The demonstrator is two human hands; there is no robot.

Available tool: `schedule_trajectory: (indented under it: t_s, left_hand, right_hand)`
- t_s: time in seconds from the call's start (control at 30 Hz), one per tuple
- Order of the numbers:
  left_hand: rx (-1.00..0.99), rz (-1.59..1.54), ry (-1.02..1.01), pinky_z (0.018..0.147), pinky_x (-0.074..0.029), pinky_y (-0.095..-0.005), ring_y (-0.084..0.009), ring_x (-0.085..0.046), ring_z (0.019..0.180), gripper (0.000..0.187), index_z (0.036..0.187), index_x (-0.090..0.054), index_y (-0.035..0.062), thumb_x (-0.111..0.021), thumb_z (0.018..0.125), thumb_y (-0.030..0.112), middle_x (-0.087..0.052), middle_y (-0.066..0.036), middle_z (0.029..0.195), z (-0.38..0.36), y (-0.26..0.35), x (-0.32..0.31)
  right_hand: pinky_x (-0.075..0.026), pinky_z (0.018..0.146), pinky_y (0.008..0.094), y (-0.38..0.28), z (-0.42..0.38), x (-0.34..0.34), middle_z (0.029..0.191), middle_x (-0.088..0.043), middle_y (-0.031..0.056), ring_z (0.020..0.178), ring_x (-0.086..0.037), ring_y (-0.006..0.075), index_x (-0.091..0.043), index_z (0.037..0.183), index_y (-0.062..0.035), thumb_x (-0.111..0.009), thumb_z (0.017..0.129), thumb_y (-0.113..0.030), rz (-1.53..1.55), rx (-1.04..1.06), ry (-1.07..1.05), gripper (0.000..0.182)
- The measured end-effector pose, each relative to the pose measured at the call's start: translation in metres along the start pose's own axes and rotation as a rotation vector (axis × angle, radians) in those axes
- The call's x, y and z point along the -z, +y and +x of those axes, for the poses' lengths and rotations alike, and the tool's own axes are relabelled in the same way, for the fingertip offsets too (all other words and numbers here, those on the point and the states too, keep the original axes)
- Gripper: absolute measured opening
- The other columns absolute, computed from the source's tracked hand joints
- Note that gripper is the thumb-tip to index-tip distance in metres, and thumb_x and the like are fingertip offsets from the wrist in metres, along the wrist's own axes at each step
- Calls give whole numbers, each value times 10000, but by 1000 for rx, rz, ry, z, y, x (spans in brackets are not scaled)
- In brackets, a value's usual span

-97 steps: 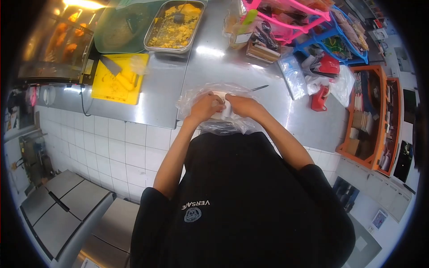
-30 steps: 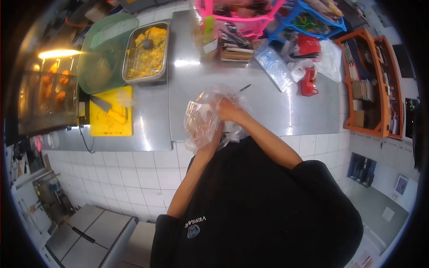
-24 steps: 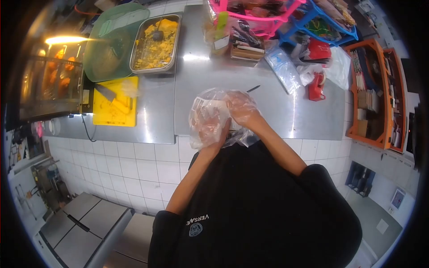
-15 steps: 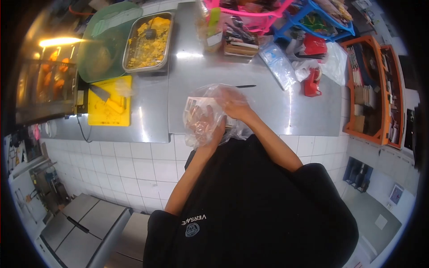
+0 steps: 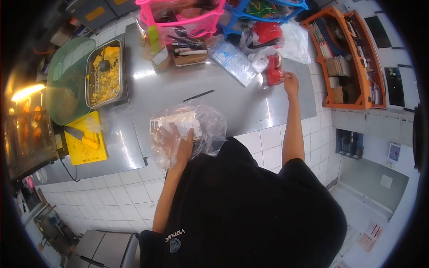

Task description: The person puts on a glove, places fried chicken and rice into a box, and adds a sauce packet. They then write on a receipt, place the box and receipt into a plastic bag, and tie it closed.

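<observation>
My left hand (image 5: pixel 182 151) grips a clear plastic bag (image 5: pixel 210 123) near the table's front edge, with fingers and thumb around it. Inside the crumpled film is a pale box-like packet (image 5: pixel 172 119) with dark printing. Far to the right, my right hand (image 5: pixel 291 84) is closed in a pinch at the front end of a red tape dispenser (image 5: pixel 274 73). The clear tape between the fingertips is too fine to see well. A dark pen (image 5: pixel 199 95) lies on the metal table behind the bag.
A steel tray (image 5: pixel 121 73) of yellow food and a yellow cutting board (image 5: pixel 85 152) with a knife (image 5: pixel 73 132) stand left. Pink (image 5: pixel 181 29) and blue (image 5: pixel 268 18) baskets, plus a pack of plastic bags (image 5: pixel 233 61), line the back. An orange shelf (image 5: pixel 328 89) stands right.
My right hand has left the bag and reached right to the tape dispenser. My left hand stays on the bag. The whole view has shifted as my head turned right.
</observation>
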State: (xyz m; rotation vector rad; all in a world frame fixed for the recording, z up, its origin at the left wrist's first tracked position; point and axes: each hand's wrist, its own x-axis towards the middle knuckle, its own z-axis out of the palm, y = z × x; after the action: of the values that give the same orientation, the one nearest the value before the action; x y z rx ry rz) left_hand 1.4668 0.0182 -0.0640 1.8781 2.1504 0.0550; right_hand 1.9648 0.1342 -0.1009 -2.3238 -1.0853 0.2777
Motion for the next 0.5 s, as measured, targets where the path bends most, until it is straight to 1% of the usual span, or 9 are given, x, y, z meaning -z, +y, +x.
schedule_trajectory:
  t_s: [0.1, 0.2, 0.27, 0.3, 0.37, 0.4, 0.43, 0.47, 0.5]
  left_hand:
    - [42, -52, -142, 1114, -25, -694, -544, -36, 1437, 876, 1494, -315, 18, -489, 906, 643, -181, -361, 1525, -2, 3, 15]
    - [78, -105, -193, 1099, 4, -710, -561, 18, 1431, 913, 1508, -272, 11, -488, 900, 657, -113, -366, 1539, 0, 10, 20]
    - [100, -108, -197, 1094, 18, -714, -561, 19, 1430, 927, 1506, -274, 5, -498, 893, 663, -107, -369, 1538, -2, 11, 20]
    - [97, -86, -196, 1107, -1, -696, -546, 12, 1435, 956, 1513, -250, 17, -525, 871, 669, -98, -357, 1545, -2, 9, 19]
    - [97, -52, -193, 1134, -39, -659, -516, -3, 1445, 1021, 1527, -202, 39, -579, 827, 681, -79, -333, 1561, -1, 4, 9]
    - [-30, 64, -5, 1125, -68, -669, -526, -64, 1431, 989, 1497, -270, 21, -567, 832, 690, -149, -340, 1534, -5, -2, -7]
    - [-97, 89, 108, 1123, -71, -671, -525, -73, 1428, 991, 1494, -275, 20, -571, 828, 691, -158, -339, 1530, -7, -7, -14]
    - [-151, 92, 201, 1120, -74, -673, -525, -83, 1425, 993, 1492, -280, 19, -576, 823, 691, -166, -339, 1526, -7, -9, -22]
    - [-177, 17, 213, 1117, -77, -674, -524, -93, 1422, 996, 1489, -285, 17, -581, 819, 692, -174, -339, 1523, -7, -10, -23]
  right_hand:
    - [-496, 838, 371, -7, 3, 12, 1004, -675, 58, 993, -616, 175, -655, 1139, -41, -606, 937, -401, 407, -367, -385, 416]
    - [-495, 855, 381, 3, 7, 19, 1035, -650, 41, 1048, -593, 167, -648, 1139, -51, -605, 946, -370, 449, -321, -470, 375]
    - [-497, 852, 372, 21, -1, 19, 1035, -643, 47, 1043, -590, 163, -640, 1130, -42, -608, 953, -345, 587, -252, -389, 352]
    - [-498, 851, 368, 24, -2, 18, 1035, -640, 50, 1040, -589, 161, -636, 1125, -38, -609, 957, -333, 654, -206, -346, 340]
    - [-504, 829, 342, 30, -27, 27, 1016, -629, 52, 1005, -597, 156, -619, 1107, -36, -614, 964, -285, 753, -207, -180, 287]
    - [-505, 815, 334, 37, -39, 25, 997, -628, 47, 985, -600, 153, -615, 1105, -37, -615, 965, -278, 742, -286, -213, 278]
    - [-506, 801, 327, 51, -51, 17, 977, -628, 41, 964, -604, 150, -612, 1102, -39, -615, 965, -271, 732, -366, -243, 270]
    - [-507, 787, 320, 60, -55, 6, 957, -627, 35, 944, -607, 146, -609, 1100, -40, -616, 966, -264, 728, -444, -272, 261]
    - [-500, 763, 301, 72, -48, -5, 944, -626, 26, 919, -605, 138, -610, 1089, -48, -615, 966, -263, 789, -503, -414, 248]
